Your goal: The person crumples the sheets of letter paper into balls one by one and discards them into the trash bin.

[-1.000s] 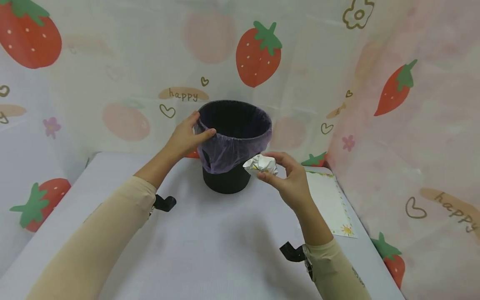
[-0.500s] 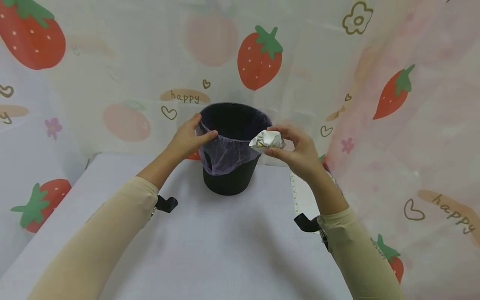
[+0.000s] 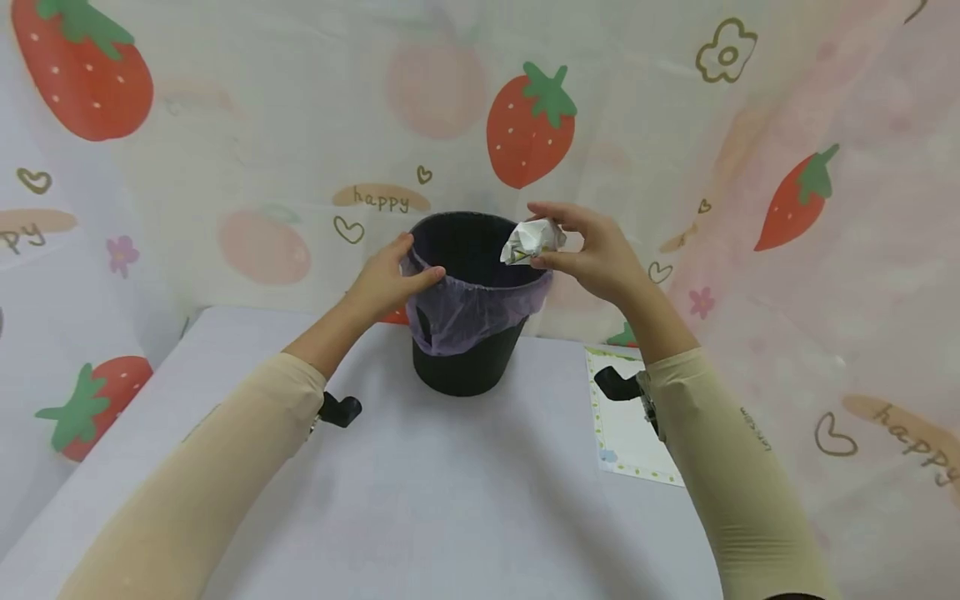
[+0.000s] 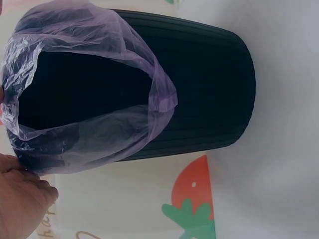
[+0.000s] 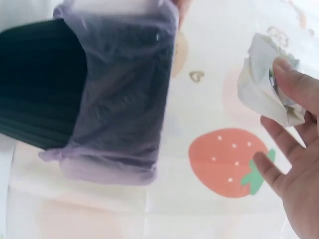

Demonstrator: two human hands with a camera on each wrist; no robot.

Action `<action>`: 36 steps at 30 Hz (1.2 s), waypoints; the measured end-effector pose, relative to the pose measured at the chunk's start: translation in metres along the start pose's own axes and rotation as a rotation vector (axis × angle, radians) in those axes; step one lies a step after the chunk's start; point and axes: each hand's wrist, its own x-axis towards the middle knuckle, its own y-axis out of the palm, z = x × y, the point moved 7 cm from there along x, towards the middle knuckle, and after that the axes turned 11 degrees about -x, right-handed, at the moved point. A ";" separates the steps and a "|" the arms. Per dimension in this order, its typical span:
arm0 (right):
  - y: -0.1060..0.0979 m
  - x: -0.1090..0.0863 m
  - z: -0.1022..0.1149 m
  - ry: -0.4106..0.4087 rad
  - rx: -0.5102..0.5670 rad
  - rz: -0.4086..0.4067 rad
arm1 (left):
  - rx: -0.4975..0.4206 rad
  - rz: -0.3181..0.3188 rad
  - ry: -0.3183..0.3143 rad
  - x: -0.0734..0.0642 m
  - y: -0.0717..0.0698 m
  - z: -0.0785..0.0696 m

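Note:
A black trash bin (image 3: 468,375) stands upright on the table, lined with a thin purple plastic bag (image 3: 480,312) folded over its rim. My left hand (image 3: 386,279) grips the bin's left rim, thumb and fingers spread along the bagged edge. Above the right part of the opening, my right hand (image 3: 592,246) pinches a crumpled ball of white paper (image 3: 531,242) between thumb and fingers. In the right wrist view the paper ball (image 5: 261,82) is apart from the bin, with colored print on part of it. The bin's inside looks dark, and its contents cannot be made out.
A white sheet of paper with a decorated border (image 3: 630,433) lies on the table's right side, partly under the right forearm. Strawberry-print cloth (image 3: 285,125) hangs behind and beside the white table (image 3: 420,500).
My right hand has lifted the paper ball from low in front of the bin to above its right rim. The left hand keeps its hold on the rim.

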 end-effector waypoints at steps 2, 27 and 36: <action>-0.001 0.009 -0.003 -0.011 -0.017 0.014 | 0.004 0.000 0.000 0.000 0.001 0.001; 0.015 0.105 -0.006 0.008 -0.142 0.201 | 0.004 0.008 -0.029 -0.003 0.000 0.003; 0.032 0.115 -0.006 0.040 -0.082 0.291 | -0.016 0.004 -0.025 -0.003 -0.001 0.003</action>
